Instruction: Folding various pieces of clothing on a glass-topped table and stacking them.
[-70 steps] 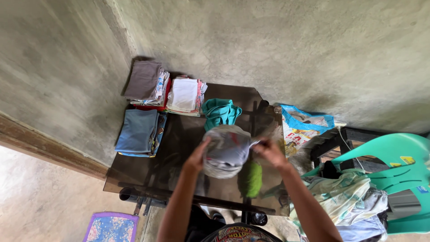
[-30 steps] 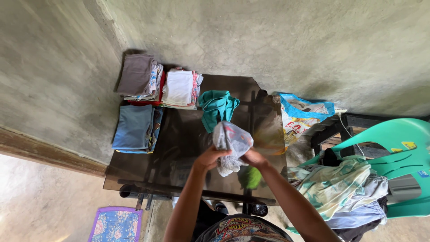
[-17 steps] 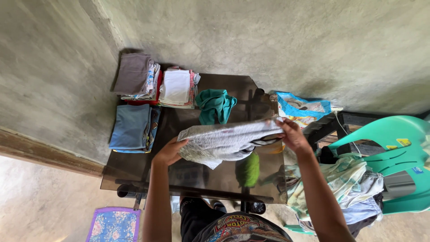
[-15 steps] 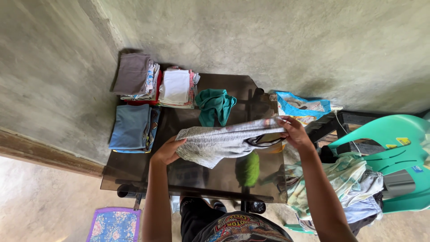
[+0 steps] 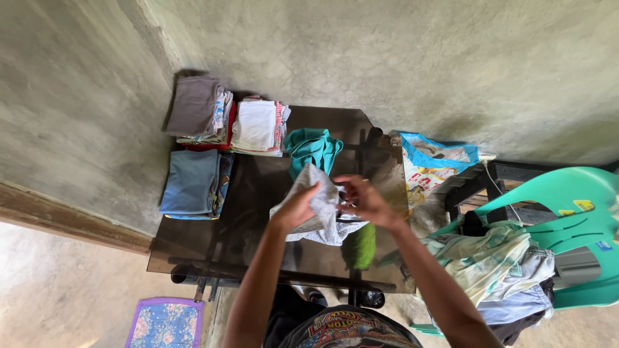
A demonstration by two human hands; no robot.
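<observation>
Here, a grey patterned garment [image 5: 317, 207] is being held above the middle of the dark glass desk [image 5: 258, 187], bunched between both hands. The left hand [image 5: 295, 207] is being closed around the garment's left fold, its fingers pressed into the cloth, while the right hand [image 5: 364, 200] is being clenched on the garment's right edge, with a dark trim or strap of the garment seen just below it. The cloth is being kept off the desk surface, and its lower part is hanging loosely between the wrists.

Just behind the garment, a crumpled teal cloth [image 5: 313, 148] is lying on the desk. At the far left corner, a stack of folded clothes topped by a grey-brown piece [image 5: 193, 106] is being kept against the wall, with a white folded stack [image 5: 258, 125] just beside it. Nearer along the left edge, a folded blue stack [image 5: 192, 182] is resting. A green shape [image 5: 360, 246] is showing in or under the glass, just below the hands; which, cannot be told.

To the right of the desk, a printed plastic sack [image 5: 432, 167] is being propped near the wall, and a green plastic chair [image 5: 567, 219] is being loaded with a heap of unfolded laundry [image 5: 490, 264]. A floral mat [image 5: 164, 322] is lying on the floor at the lower left.
</observation>
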